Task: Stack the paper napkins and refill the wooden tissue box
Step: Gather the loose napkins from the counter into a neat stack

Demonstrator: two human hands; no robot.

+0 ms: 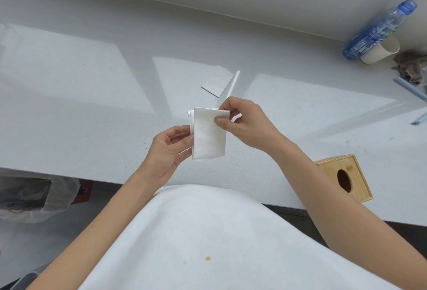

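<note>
A small stack of folded white paper napkins (208, 135) is held upright above the white counter, in the middle of the view. My left hand (167, 151) grips its lower left edge, fingers behind it. My right hand (245, 121) pinches its upper right corner between thumb and forefinger. The wooden tissue box (346, 177) with a round hole in its face lies on the counter at the right, near the front edge, partly hidden by my right forearm.
A flat grey panel (217, 83) and a thin white strip (233, 84) lie on the white counter (92, 105) beyond my hands. At far right stand a blue water bottle (379, 28), a paper cup (381, 50) and a crumpled cloth (411, 65). A bin with a plastic bag (34, 195) sits below left.
</note>
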